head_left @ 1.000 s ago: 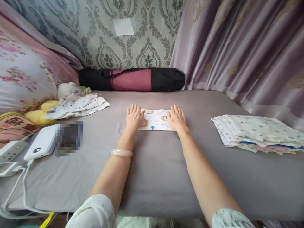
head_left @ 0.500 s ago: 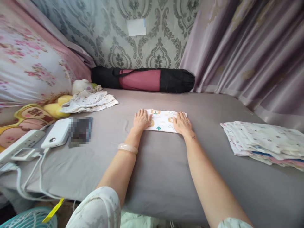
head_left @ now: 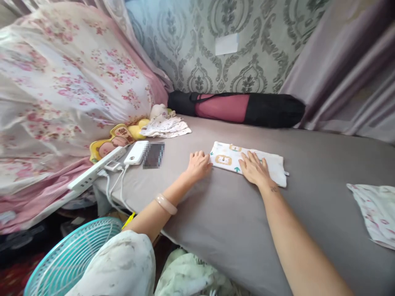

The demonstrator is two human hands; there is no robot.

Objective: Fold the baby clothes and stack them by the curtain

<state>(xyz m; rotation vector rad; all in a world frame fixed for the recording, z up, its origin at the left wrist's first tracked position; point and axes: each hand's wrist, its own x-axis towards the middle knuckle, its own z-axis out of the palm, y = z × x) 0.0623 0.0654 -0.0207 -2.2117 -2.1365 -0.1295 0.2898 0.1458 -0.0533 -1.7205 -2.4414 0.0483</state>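
A folded white cloth point(head_left: 225, 159) printed with lion faces and green leaves lies flat on the grey sheet point(head_left: 228, 213). My right hand point(head_left: 254, 167) rests flat on its middle, fingers spread, covering part of the print. Just off the cloth's left end is my left hand point(head_left: 199, 165), palm down on the sheet with its fingers slightly bent and apart and nothing in it. A small white tag point(head_left: 286, 173) sticks out at the cloth's right end.
To the left are a power bank point(head_left: 136, 153), a power strip point(head_left: 97, 167) with cables, and a crumpled cloth point(head_left: 168, 126). A black and red rolled bag point(head_left: 222, 108) lies along the wall. Folded cloths point(head_left: 375, 209) lie at right; a turquoise fan point(head_left: 77, 250) stands below the edge.
The view has swung left. My left hand has come off the cloth onto the sheet, while my right hand has shifted to the cloth's middle, uncovering both ends.
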